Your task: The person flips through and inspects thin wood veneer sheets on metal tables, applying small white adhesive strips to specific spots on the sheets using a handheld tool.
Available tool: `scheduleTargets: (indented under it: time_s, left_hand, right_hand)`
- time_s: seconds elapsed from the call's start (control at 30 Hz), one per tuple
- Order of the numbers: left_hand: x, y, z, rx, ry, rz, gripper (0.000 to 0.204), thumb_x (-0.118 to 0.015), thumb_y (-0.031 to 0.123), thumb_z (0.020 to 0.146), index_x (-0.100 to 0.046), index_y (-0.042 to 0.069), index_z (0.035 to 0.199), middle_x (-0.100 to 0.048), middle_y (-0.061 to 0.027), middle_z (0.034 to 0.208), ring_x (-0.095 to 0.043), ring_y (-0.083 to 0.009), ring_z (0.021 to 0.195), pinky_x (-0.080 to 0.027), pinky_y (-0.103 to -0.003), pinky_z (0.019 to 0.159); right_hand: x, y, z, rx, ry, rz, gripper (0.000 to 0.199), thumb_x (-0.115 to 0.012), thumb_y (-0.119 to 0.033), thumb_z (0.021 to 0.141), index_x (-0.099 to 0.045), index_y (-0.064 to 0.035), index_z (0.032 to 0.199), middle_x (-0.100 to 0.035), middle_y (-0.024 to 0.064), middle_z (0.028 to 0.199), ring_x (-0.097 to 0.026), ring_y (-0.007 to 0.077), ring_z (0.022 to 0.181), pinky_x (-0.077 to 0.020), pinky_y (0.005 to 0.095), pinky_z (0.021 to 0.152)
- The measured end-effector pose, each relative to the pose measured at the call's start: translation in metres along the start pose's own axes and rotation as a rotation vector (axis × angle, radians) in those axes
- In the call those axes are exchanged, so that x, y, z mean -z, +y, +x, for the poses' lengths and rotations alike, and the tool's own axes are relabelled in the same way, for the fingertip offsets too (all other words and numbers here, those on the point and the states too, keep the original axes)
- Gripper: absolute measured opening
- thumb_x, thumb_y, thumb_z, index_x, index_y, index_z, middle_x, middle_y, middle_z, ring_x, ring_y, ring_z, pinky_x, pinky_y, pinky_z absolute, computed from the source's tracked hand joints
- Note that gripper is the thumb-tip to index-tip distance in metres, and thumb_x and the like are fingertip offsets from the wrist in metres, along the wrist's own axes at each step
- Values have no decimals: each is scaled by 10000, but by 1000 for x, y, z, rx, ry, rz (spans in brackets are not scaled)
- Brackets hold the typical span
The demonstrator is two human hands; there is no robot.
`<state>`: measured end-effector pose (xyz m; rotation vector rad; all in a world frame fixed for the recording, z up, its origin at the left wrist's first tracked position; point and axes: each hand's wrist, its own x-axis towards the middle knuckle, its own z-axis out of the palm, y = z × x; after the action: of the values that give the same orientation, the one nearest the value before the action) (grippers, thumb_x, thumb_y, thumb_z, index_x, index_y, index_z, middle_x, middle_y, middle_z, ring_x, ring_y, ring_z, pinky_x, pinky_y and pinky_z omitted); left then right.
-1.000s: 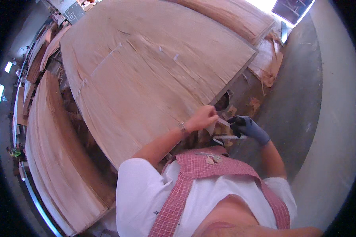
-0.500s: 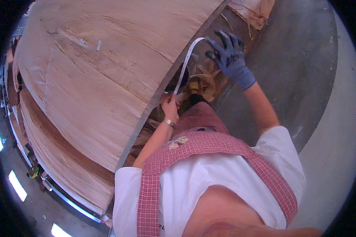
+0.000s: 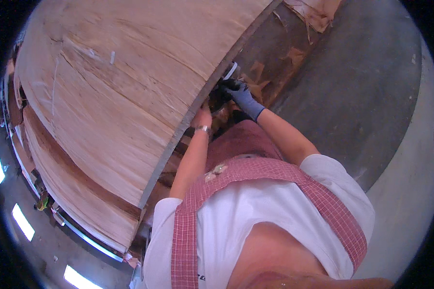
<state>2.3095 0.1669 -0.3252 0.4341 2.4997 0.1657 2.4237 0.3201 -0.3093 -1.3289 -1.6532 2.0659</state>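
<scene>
My left hand (image 3: pixel 202 117), bare and with a metal watch at the wrist, is at the edge of the stacked wood veneer sheets (image 3: pixel 115 101). Its fingers are hidden there. My right hand (image 3: pixel 242 95), in a blue-grey glove with dark fingers, is bent in close beside it, fingers closed. What they grip is too dark to make out. A short loop of white tape (image 3: pixel 231 71) rises just beyond the gloved fingers, next to the sheet edge. Something dark sits between both hands, its shape unclear.
Torn veneer scraps (image 3: pixel 258 86) lie on the floor below the stack's edge, with more pieces (image 3: pixel 318 14) at the far right. A dark grey floor area (image 3: pixel 357 86) extends to my right. Bright oblong patches (image 3: pixel 23 221) show at the far left.
My right hand has come down and left, from spread fingers at the end of a long arc of tape to closed beside my left hand. Less tape shows. My left hand has shifted slightly left.
</scene>
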Motion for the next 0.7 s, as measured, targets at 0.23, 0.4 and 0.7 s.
scheduleTargets:
  time_s: [0.23, 0.4, 0.7]
  left_hand:
    - [79, -217, -136, 34, -359, 203, 440, -608, 419, 893, -592, 108, 1204, -660, -152, 1067, -657, -276, 968, -526, -416, 792]
    - [80, -237, -144, 155, -458, -65, 380, -641, 359, 873, -596, 99, 1145, -661, -138, 1008, -657, -249, 916, -526, -393, 763]
    - [79, 25, -57, -106, -491, -412, 282, -701, 252, 836, -605, 82, 1040, -663, -113, 901, -658, -200, 822, -526, -352, 710]
  right_hand:
    - [20, 2, 8, 217, 23, -97, 204, -656, -115, 894, -695, -5, 1061, -712, 89, 946, -652, 163, 854, -535, 301, 755]
    - [21, -6, 2, 299, 184, 182, 300, -682, -235, 903, -649, -27, 1118, -683, 81, 960, -625, 185, 870, -526, 322, 759]
    - [155, -74, 2, 440, -355, -193, 301, -563, -140, 933, -603, -42, 1216, -639, 148, 1106, -625, 246, 966, -524, 368, 856]
